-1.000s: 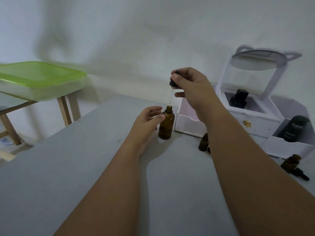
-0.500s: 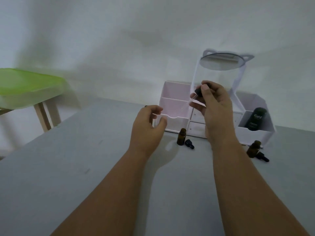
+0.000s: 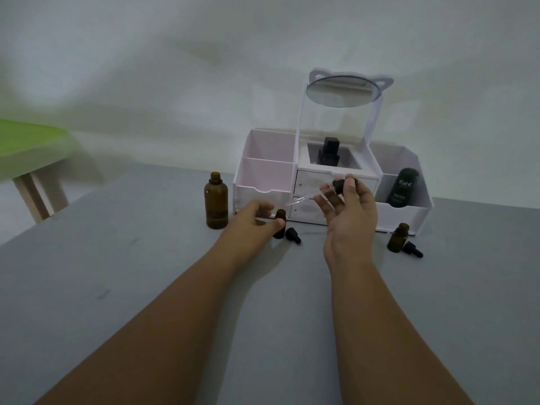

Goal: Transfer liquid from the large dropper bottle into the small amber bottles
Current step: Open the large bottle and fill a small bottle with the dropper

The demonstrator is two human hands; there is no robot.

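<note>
The large amber dropper bottle (image 3: 216,200) stands uncapped on the grey table, left of the organiser. My left hand (image 3: 257,220) grips a small amber bottle (image 3: 280,226) standing on the table. My right hand (image 3: 347,211) holds the glass dropper (image 3: 315,195) by its black bulb, the pipette slanting down-left with its tip just above and right of that small bottle's mouth. A small black dropper cap (image 3: 293,235) lies beside the held bottle. A second small amber bottle (image 3: 398,238) stands at the right with its own black cap (image 3: 412,249) lying next to it.
A white cosmetic organiser (image 3: 409,213) with drawers and a round mirror (image 3: 340,92) stands behind the bottles; it holds a dark Kahf bottle (image 3: 402,187) and a black bottle (image 3: 328,153). A green-topped wooden table (image 3: 26,144) stands at far left.
My right hand carried the dropper from the large bottle's mouth rightward and down to the small bottle. My left hand let go of the large bottle and took hold of the small one.
</note>
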